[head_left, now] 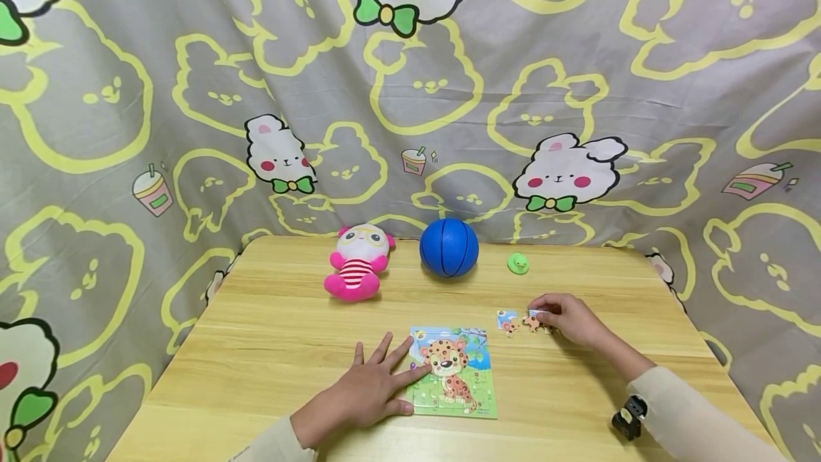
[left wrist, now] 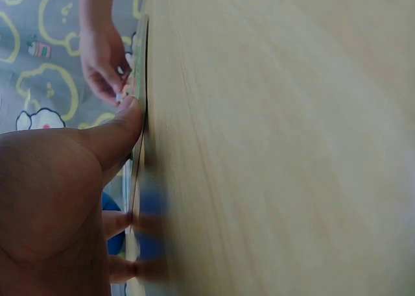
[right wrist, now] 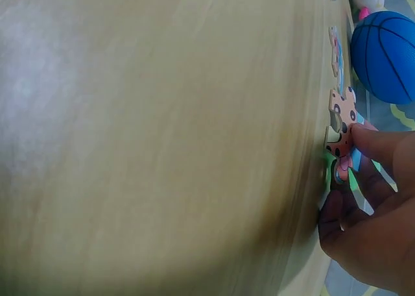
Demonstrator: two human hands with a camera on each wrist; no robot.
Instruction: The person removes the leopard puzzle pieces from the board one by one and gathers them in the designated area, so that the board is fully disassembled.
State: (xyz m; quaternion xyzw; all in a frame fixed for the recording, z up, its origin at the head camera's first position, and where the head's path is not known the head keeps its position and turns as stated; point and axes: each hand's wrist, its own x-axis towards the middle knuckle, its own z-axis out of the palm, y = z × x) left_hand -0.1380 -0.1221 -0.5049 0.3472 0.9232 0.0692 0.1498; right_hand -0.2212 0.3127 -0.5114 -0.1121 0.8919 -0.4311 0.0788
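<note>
A jigsaw puzzle board (head_left: 484,405) with a cartoon leopard picture lies flat on the table. My left hand (head_left: 372,392) has its fingers spread; its thumb and index finger touch the board's left part, and its other fingertips reach the left edge and the tabletop. Off to the right, my right hand (head_left: 571,318) pinches a spotted puzzle piece (right wrist: 342,108) between thumb and fingers, low over the wood. Just left of it lies another puzzle piece (head_left: 507,321) with blue sky and a leopard ear. The right fingers partly cover further piece edges, so their number is unclear.
Toward the back of the wooden table (head_left: 269,348) sit a pink panda plush (head_left: 356,262), a blue ball (head_left: 449,248) and a small green duck toy (head_left: 518,263). A patterned curtain (head_left: 410,105) hangs behind and along both sides.
</note>
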